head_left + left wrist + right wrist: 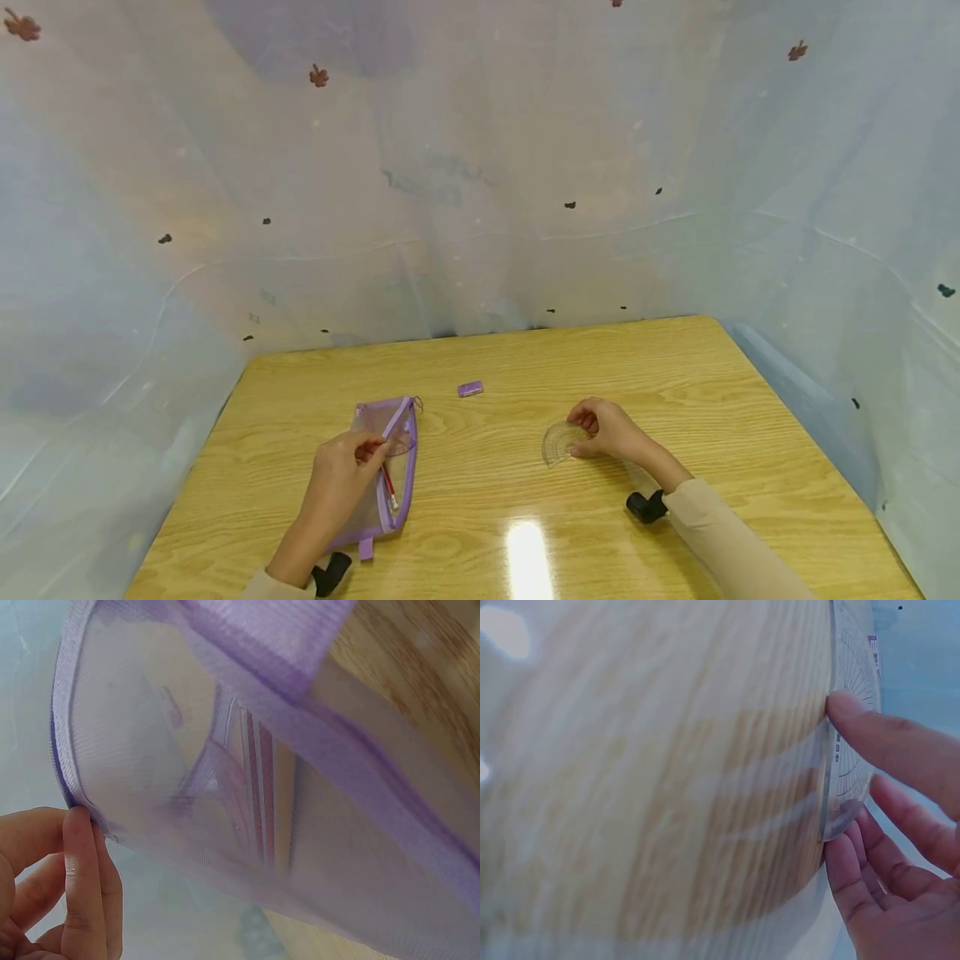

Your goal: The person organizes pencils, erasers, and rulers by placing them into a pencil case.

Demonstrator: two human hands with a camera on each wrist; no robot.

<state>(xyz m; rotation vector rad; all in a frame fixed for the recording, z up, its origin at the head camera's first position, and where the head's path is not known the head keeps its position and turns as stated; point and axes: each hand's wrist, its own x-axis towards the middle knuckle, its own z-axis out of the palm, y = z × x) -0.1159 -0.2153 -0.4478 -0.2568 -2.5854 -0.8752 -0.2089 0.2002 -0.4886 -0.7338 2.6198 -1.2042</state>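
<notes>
My left hand (341,471) pinches the zippered edge of a see-through purple mesh pencil pouch (411,492). In the left wrist view, the mesh (135,712) stands lifted at the pinched edge. A red pencil (388,486) and a clear pinkish piece (402,442) show in the pouch; the piece's exact kind is unclear. On the right, my right hand (611,432) holds a clear protractor (557,442) by its straight side, between thumb and fingers. Close up, the protractor (851,712) is tilted up from the wood, its markings visible.
A small purple block (470,389), perhaps an eraser, lies on the wooden table (480,467) behind and between the hands. Pale patterned cloth (480,167) hangs around the table's back and sides. Black wrist mounts (647,506) sit under both wrists.
</notes>
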